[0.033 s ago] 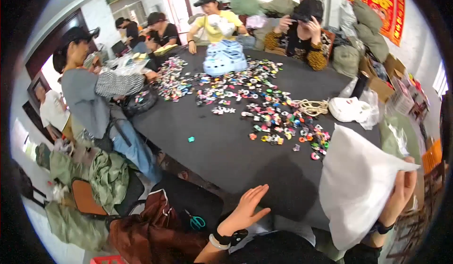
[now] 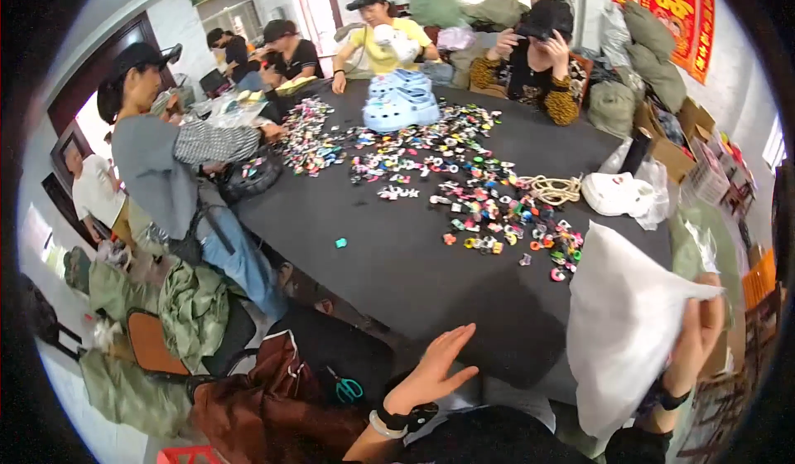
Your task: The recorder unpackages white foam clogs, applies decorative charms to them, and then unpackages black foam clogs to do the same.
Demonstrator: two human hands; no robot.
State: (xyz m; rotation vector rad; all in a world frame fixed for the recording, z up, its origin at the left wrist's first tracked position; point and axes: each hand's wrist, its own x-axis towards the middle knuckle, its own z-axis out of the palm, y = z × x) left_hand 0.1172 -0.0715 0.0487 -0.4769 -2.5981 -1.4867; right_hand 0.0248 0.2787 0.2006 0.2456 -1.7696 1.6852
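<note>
My right hand (image 2: 701, 327) is closed on the edge of a white sheet (image 2: 625, 323), thin and soft like cloth or foam wrap. The sheet hangs in front of the near right part of the black table (image 2: 364, 265). My left hand (image 2: 432, 371) is raised palm inward near the table's front edge. Its fingers are stretched out, the thumb stands apart, and it holds nothing. Many small colourful shoe charms (image 2: 489, 207) lie scattered across the middle of the table, out of reach of both hands. A lone teal charm (image 2: 340, 243) lies apart on the left.
Light-blue clogs (image 2: 401, 103) are stacked at the far side. A white clog (image 2: 617, 193) lies by coiled rope (image 2: 550, 188) at right. Teal scissors (image 2: 346, 387) rest on black fabric beside a brown cloth (image 2: 265, 406). Several people, including one in grey (image 2: 149, 174), are around the table.
The whole view has shifted very slightly. My right hand has moved a little to the left with the sheet's edge; my left hand has hardly moved.
</note>
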